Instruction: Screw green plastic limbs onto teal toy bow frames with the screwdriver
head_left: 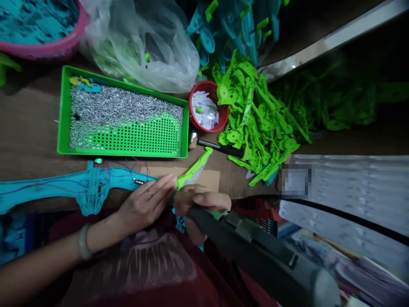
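Note:
My left hand (145,202), with a ring and a bangle on the wrist, has its fingers together over the right end of a long blue plastic shell (92,187). Its thumb is hidden. Thin red and blue wires and a small spring (138,182) lie along the shell. A curved green plastic piece with a clear blade-like strip (195,169) sticks out beyond my fingertips. My right hand (204,202) is wrapped round a dark electric screwdriver (252,243), tilted toward the end of the shell. Its tip is hidden behind my hands.
A green tray (137,138) of small metal screws stands ahead, beside a red basket (208,106) of white pieces. A hammer (217,146) lies below the basket. Green plastic parts (255,115) are heaped at right. A black cable (345,215) crosses the right side.

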Demonstrator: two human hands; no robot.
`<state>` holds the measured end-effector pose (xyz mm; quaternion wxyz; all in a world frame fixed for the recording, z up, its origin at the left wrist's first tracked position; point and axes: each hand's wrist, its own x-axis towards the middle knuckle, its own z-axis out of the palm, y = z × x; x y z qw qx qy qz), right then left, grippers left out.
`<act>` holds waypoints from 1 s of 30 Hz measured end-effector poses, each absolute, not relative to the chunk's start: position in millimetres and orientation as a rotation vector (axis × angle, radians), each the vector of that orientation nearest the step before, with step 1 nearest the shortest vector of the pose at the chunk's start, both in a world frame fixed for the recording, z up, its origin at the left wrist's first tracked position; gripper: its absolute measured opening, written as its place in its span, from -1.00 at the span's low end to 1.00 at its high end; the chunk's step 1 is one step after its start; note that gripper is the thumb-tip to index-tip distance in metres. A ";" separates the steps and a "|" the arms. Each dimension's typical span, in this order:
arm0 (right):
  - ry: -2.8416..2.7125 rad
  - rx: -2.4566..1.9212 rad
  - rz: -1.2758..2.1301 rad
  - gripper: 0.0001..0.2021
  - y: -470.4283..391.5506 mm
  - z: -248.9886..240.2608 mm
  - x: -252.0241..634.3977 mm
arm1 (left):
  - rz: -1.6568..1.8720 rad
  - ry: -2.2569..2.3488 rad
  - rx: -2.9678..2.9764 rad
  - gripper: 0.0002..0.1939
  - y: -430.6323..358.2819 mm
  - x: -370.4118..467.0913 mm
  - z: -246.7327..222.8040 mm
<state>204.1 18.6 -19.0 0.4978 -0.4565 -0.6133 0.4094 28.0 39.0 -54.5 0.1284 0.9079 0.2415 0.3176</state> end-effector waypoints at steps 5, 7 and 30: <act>-1.616 -0.699 1.018 -0.79 25.9 -35.8 203.4 | 0.947 0.746 2.649 -0.66 38.5 26.1 -53.9; -1.616 -0.644 1.063 -0.77 29.5 -33.4 201.9 | 0.938 0.744 2.661 -0.65 37.4 27.1 -55.9; -1.393 -1.624 -0.027 -0.76 6.3 1.7 178.5 | 0.103 0.190 3.053 -0.79 164.8 -99.7 11.9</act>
